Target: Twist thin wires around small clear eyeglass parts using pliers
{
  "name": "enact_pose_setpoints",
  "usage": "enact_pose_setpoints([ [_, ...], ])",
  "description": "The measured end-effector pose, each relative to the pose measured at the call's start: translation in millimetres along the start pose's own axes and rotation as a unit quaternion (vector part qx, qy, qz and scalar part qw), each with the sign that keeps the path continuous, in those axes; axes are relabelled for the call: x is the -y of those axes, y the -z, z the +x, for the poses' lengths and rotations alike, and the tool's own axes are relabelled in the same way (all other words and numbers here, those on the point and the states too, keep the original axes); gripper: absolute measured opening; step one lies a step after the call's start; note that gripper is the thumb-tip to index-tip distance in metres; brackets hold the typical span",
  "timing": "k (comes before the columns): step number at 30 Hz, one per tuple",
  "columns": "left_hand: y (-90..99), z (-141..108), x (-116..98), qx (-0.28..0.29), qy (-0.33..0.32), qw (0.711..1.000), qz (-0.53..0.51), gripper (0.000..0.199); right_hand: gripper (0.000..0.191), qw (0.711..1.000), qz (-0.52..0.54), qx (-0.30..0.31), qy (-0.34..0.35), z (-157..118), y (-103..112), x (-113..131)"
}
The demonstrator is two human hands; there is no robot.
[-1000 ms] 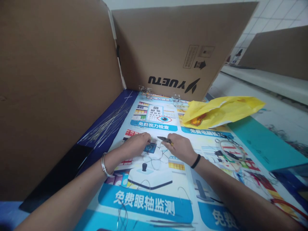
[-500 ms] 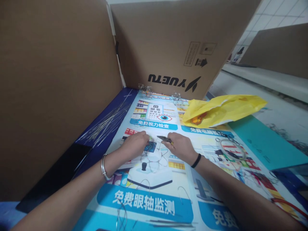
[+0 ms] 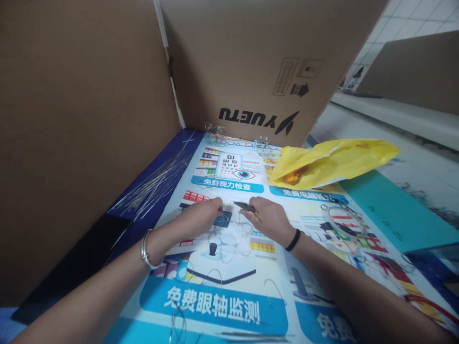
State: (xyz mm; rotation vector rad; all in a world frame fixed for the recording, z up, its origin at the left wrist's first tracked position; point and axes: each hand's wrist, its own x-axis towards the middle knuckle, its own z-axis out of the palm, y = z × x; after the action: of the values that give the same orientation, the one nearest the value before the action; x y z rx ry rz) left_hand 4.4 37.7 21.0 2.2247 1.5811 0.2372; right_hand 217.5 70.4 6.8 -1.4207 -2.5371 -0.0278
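There are two hands [image 3: 202, 216] [image 3: 271, 220], one pair of pliers [image 3: 245, 207], one yellow bag [image 3: 337, 162], one black wristband [image 3: 293, 240] and three cardboard panels [image 3: 79, 95] [image 3: 229, 57] [image 3: 416, 71].

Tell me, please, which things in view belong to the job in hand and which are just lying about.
Probably the job's:
pliers, in the right hand
bent wire, near the left hand
straight wires

Apparently just lying about:
yellow bag
teal sheet
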Motion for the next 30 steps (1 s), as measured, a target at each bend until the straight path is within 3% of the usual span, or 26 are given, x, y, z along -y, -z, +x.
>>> enact_pose_setpoints([
  [5,-1.6,0,2,0.021,-0.001,0.997,-0.073,0.014,0.044,1.000,0.017,0.008,-0.008,-1,1,1],
  [22,-0.6,-2,-7,0.031,0.010,0.992,-0.118,0.012,0.050,0.991,0.121,0.058,-0.001,-8,8,10],
  [30,0.7,-2,-12,0.041,0.017,0.985,-0.164,0.010,0.041,0.992,0.109,0.057,0.012,-9,7,14],
])
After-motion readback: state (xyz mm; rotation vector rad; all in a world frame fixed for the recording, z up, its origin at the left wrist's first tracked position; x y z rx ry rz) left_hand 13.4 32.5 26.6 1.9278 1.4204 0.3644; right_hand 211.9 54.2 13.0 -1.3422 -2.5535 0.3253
